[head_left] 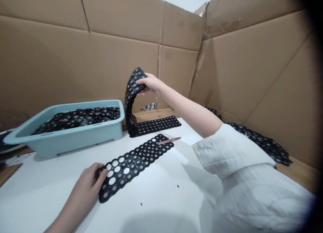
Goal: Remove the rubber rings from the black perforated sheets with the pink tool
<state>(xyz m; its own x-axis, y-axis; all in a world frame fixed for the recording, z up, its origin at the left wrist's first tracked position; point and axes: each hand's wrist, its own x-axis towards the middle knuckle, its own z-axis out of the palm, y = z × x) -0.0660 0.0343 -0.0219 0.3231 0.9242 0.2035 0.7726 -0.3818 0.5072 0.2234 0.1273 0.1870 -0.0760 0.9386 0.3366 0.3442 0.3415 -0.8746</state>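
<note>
My left hand [92,182] grips the near left end of a black perforated strip [137,161] lying on the white table. White shows through several round holes near that hand; most of the others have grey centres. A thin pointed reddish tool [169,141] rests across the strip's far end. Raised above the table, my right hand [148,83] pinches the end of a second black strip [131,88]. This strip curves down to the table, where its lower part meets a flat dotted length [158,125]; whether they are one piece I cannot tell.
A light blue bin [83,135] full of black dotted pieces [80,118] stands at the left. More black strips [264,142] are piled at the right. Cardboard walls [121,51] enclose the back and right. Small black bits [178,186] lie on the table [161,206].
</note>
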